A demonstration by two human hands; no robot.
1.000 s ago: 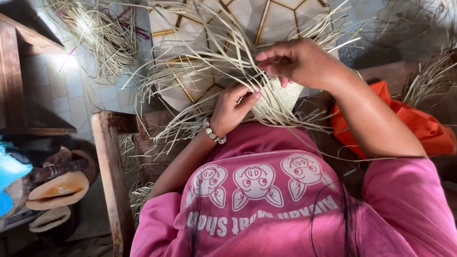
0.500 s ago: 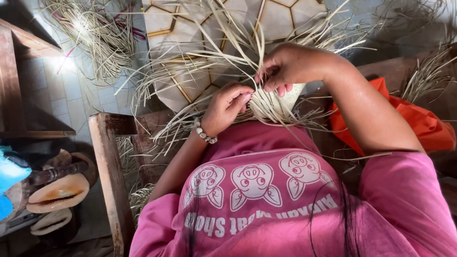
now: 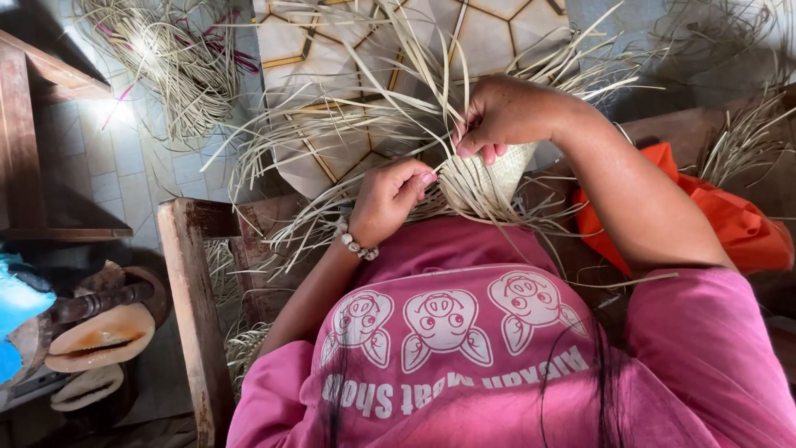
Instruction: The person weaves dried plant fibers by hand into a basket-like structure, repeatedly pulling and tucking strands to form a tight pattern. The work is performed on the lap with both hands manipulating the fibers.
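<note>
A partly woven piece of pale straw rests against my pink shirt, with long loose strands fanning out over the floor. My left hand, a bead bracelet on its wrist, pinches strands at the woven edge. My right hand is above the piece, its fingers closed on several strands pulled upward. Both hands touch the weave; its lower part is hidden behind my shirt.
A heap of loose straw with pink strands lies on the tiled floor at upper left. A wooden chair frame stands at my left. Orange cloth lies at right. Sandals sit at lower left.
My left hand has shifted from lying flat on the weave to pinching strands at its edge. My right hand stays on the strands above, slightly lower in view.
</note>
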